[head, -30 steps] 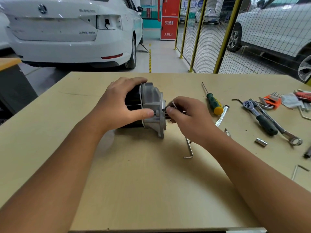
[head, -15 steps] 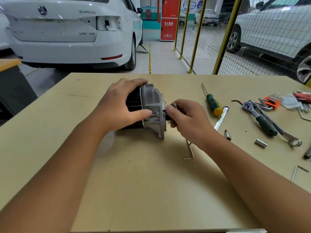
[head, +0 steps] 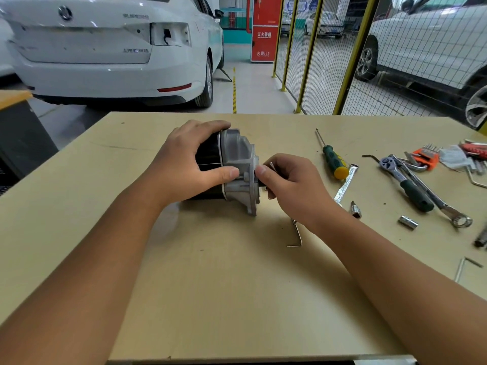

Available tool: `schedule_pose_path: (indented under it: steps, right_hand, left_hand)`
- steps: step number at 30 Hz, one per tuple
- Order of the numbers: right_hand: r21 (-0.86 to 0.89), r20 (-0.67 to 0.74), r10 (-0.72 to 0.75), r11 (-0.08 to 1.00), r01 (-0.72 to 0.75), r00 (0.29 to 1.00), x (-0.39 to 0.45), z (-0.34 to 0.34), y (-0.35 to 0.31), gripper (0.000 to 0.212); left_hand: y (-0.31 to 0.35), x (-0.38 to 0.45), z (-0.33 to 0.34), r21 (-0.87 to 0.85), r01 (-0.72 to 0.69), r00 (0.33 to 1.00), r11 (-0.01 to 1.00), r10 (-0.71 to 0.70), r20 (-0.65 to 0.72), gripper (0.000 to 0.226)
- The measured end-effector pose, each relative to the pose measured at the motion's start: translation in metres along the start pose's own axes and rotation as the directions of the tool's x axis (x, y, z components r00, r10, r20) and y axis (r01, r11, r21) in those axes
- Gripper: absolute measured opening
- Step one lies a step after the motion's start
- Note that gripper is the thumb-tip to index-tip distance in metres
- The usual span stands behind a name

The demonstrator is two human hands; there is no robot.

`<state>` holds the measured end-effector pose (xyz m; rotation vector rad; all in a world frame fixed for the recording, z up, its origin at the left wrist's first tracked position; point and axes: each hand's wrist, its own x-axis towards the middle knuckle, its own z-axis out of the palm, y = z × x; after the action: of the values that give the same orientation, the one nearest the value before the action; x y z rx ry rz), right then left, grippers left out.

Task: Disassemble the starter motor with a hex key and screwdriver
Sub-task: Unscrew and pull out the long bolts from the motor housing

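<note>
Your left hand [head: 184, 169] wraps over the black body of the starter motor [head: 229, 167], which lies on its side near the middle of the desk [head: 237, 299], fingers curled across the top and thumb pressed to the grey end housing; that grip likely keeps the case from rolling while you work the fastener. Your right hand [head: 290, 185] sits against the housing's flange, fingers pinched narrow round a small hex key [head: 272, 166] (only its short silver end shows above your knuckles, so whether the tip is seated in a bolt cannot be told). The green-handled screwdriver [head: 332, 159] lies just right of that hand, within easy reach, and another hex key [head: 296, 237] rests beneath your wrist.
</note>
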<state>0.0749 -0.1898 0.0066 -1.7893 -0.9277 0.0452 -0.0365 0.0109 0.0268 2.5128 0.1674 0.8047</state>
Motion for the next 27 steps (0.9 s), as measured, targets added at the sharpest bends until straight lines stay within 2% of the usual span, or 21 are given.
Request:
schedule_pose_path:
  steps: [6, 11, 16, 22, 27]
  right_hand:
    - [0.014, -0.026, -0.003, 1.0, 0.004, 1.0, 0.0013, 0.0025, -0.002, 0.036]
    - [-0.053, -0.034, -0.038, 0.998, 0.036, 0.999, 0.0016, 0.0019, 0.0014, 0.032]
    - [-0.029, -0.005, -0.055, 0.998, 0.055, 0.998, 0.0004, -0.0007, 0.0005, 0.034]
    - [-0.142, 0.027, -0.069, 0.987, 0.072, 0.997, -0.0004, -0.0024, 0.0019, 0.025]
    - [-0.25, 0.06, -0.121, 0.959, 0.133, 0.991, -0.003, -0.0035, 0.0015, 0.03]
  left_hand:
    - [0.003, 0.0002, 0.0001, 0.018, 0.001, 1.0, 1.0, 0.0, -0.015, 0.087]
    - [0.0029, 0.0004, 0.0008, 0.013, 0.007, 1.0, 1.0, -0.007, -0.019, 0.089]
    - [0.0026, 0.0007, 0.0024, 0.018, 0.0, 0.999, 1.0, 0.0, -0.036, 0.089]
    - [0.0026, 0.0012, 0.0042, 0.025, 0.012, 0.998, 1.0, -0.011, -0.055, 0.093]
    - [0.0039, 0.0005, 0.0053, 0.036, 0.02, 0.998, 0.999, -0.018, -0.057, 0.092]
